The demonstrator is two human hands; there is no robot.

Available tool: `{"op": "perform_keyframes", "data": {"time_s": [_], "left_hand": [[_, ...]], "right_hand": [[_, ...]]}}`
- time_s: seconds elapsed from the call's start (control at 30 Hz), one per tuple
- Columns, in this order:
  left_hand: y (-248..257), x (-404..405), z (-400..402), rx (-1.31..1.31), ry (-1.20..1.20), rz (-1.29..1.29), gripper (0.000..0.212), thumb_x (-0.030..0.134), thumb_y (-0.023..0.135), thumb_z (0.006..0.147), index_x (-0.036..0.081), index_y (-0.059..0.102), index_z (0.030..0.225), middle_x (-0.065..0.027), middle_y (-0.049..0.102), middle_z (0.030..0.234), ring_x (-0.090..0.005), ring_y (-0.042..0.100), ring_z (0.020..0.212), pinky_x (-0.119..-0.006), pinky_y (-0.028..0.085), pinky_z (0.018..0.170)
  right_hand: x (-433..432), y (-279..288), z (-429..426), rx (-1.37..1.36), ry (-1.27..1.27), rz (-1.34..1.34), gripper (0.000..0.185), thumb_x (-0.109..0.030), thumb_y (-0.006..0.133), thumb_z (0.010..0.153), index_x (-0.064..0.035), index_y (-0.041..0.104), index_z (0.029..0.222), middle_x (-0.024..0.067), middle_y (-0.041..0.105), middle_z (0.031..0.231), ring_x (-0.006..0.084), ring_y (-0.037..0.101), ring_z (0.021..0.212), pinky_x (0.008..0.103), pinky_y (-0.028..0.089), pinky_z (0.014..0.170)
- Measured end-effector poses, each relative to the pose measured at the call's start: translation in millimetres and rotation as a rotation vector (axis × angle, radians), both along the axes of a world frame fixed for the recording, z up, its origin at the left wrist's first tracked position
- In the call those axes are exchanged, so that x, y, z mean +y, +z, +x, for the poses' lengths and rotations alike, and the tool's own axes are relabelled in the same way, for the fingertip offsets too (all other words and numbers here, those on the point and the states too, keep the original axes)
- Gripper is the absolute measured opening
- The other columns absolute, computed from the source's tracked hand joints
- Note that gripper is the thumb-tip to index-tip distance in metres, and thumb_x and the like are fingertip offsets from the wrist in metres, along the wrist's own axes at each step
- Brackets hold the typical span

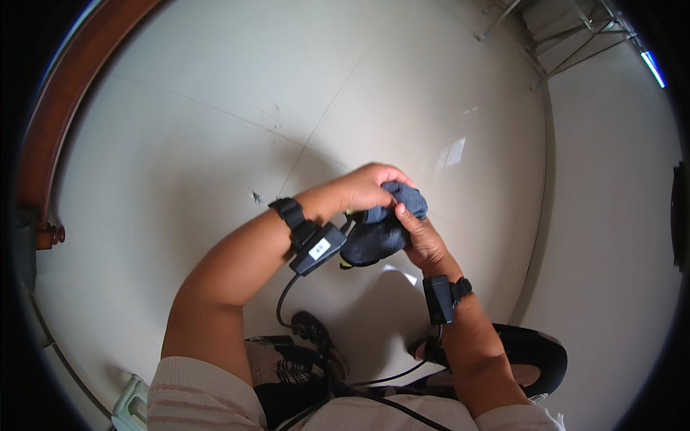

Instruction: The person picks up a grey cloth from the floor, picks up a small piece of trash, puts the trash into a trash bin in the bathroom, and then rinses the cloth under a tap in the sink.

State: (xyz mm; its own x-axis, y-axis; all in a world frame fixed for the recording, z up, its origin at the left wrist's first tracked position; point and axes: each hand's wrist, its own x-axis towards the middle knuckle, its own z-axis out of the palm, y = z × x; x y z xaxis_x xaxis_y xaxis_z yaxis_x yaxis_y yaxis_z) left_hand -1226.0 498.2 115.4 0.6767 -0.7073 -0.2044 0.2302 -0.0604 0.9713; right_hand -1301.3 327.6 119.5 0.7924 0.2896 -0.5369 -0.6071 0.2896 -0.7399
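A dark grey fabric piece point(409, 198), which may be a sock or a bunched cloth, is gripped between my two hands above the floor. Against its lower side sits a shiny black item point(377, 242) with yellow edging, possibly a shoe; its exact kind is hard to tell. My left hand point(372, 186) comes over the top of the grey fabric, fingers bent onto its far edge. From the right, my right hand point(426, 237) holds it with the thumb on top, and its palm meets the black item. The hidden fingers lie underneath.
Black devices are strapped to my left wrist point(318, 248) and right wrist point(439, 299), trailing cables. Red-brown wooden furniture point(43, 156) stands left, a metal rack point(571, 43) upper right. A pale green plastic item point(129, 404) is lower left, a black round-edged object point(539, 355) lower right.
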Motion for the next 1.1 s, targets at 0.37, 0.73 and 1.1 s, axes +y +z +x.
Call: {"op": "perform_keyframes", "data": {"time_s": [0.37, 0.73, 1.1], "left_hand": [[-8.4, 1.2, 10.1, -0.256, 0.328, 0.04, 0.041, 0.011, 0.064, 0.087, 0.007, 0.053, 0.127, -0.0045, 0.059, 0.114, -0.0111, 0.056, 0.092, -0.025, 0.049, 0.082], [-132.1, 123.2, -41.4, -0.313, 0.413, 0.605, 0.021, 0.001, 0.059, 0.082, 0.005, 0.064, 0.102, -0.0059, 0.067, 0.086, -0.0126, 0.061, 0.072, -0.025, 0.05, 0.066], [-154.6, 97.5, -84.9, -0.271, -0.257, 0.647, 0.02, 0.016, 0.065, 0.082, 0.006, 0.066, 0.1, -0.0116, 0.068, 0.092, -0.0223, 0.065, 0.083, -0.034, 0.052, 0.075]], "right_hand": [[-85.6, -24.6, 2.5, -0.148, -0.636, -0.225, 0.041, -0.028, 0.069, 0.085, -0.0037, 0.058, 0.115, 0.0099, 0.063, 0.107, 0.0228, 0.06, 0.098, 0.0347, 0.048, 0.09], [-285.8, -220.0, -114.6, -0.095, -1.296, -0.846, 0.025, -0.009, 0.067, 0.081, 0.0042, 0.066, 0.102, 0.0106, 0.068, 0.097, 0.0204, 0.064, 0.081, 0.0339, 0.052, 0.075], [140.4, -168.3, 84.6, -0.122, -0.382, -0.236, 0.033, -0.013, 0.073, 0.08, -0.006, 0.063, 0.111, 0.004, 0.064, 0.098, 0.0125, 0.058, 0.089, 0.0264, 0.047, 0.085]]}}
